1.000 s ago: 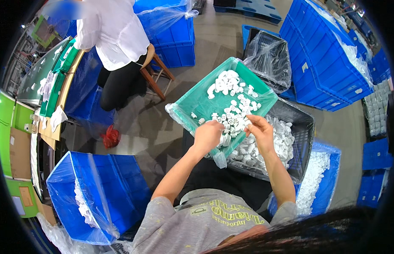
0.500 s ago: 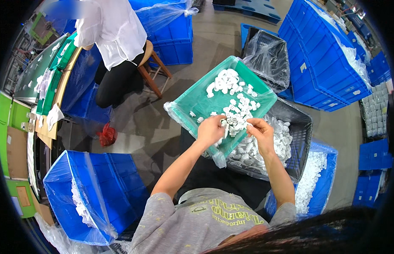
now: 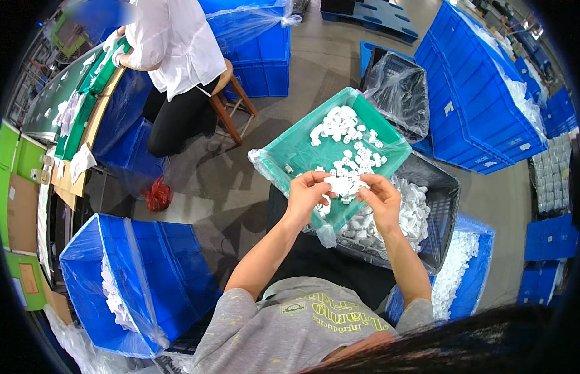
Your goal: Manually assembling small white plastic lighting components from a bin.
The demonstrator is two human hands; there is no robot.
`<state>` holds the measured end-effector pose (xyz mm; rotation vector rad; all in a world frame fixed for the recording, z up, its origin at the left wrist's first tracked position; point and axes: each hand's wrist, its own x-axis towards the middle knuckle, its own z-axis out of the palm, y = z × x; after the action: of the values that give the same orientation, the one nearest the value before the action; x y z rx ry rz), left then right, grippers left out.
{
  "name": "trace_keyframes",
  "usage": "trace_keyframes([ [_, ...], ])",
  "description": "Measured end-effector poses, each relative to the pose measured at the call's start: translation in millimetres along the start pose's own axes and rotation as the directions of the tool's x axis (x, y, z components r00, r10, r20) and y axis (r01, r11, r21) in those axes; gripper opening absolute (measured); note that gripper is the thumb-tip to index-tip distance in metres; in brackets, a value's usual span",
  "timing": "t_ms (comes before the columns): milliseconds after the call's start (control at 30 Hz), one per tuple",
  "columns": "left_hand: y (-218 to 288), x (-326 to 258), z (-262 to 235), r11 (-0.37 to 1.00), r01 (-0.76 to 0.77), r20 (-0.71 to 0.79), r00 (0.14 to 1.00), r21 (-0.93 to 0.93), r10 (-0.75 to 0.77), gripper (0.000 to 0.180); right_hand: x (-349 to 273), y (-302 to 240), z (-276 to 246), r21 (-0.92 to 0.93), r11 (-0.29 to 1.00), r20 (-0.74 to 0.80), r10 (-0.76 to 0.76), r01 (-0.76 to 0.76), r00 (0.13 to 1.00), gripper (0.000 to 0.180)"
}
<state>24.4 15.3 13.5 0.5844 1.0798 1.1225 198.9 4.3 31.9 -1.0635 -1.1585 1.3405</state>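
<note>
Pieces of white plastic (image 3: 342, 186) — possibly joined — pinched by left hand (image 3: 306, 194) and right hand (image 3: 383, 199) above green rectangular plastic tray (image 3: 323, 156); many more lie untouched inside.

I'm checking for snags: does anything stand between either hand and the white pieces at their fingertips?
Nothing visible does. The left hand and right hand both pinch white pieces directly, above the green tray, with nothing showing in between.
</note>
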Motion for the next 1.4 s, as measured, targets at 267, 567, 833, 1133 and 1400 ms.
trace_keyframes([
  [267, -2.7, -11.7, 12.0, 0.706, -0.413, 0.163, 0.904, 0.575, 0.395, 0.027, -1.1, -4.5, 7.1, -0.037, 0.999, 0.172, -0.011, 0.017, 0.985, 0.019],
  [567, 0.9, -21.8, 16.1, 0.041, -0.682, 0.488, 0.562, 0.73, 0.668, 0.045, -9.8, -1.8, 1.1, 0.066, 0.997, 0.195, 0.031, -0.045, 0.98, 0.017],
  [833, -5.7, -22.3, 14.3, 0.542, -0.699, 0.362, 0.71, 0.467, 0.604, 0.035, -13.7, 3.2, -4.8, 0.029, 0.988, 0.108, 0.148, -0.152, 0.983, 0.017],
  [1133, -12.5, -22.3, 9.7, 0.992, -0.102, 0.178, 0.977, -0.075, 0.114, 0.023, -13.6, 1.8, -3.9, 0.091, 0.988, -0.035, 0.126, -0.122, 0.991, 0.014],
  [1400, -15.0, -19.7, 7.9, 0.995, -0.061, 0.092, 0.993, -0.083, 0.069, 0.022, -9.6, -1.8, -15.3, -0.052, 0.999, 0.005, -0.009, 0.009, 1.0, 0.015],
])
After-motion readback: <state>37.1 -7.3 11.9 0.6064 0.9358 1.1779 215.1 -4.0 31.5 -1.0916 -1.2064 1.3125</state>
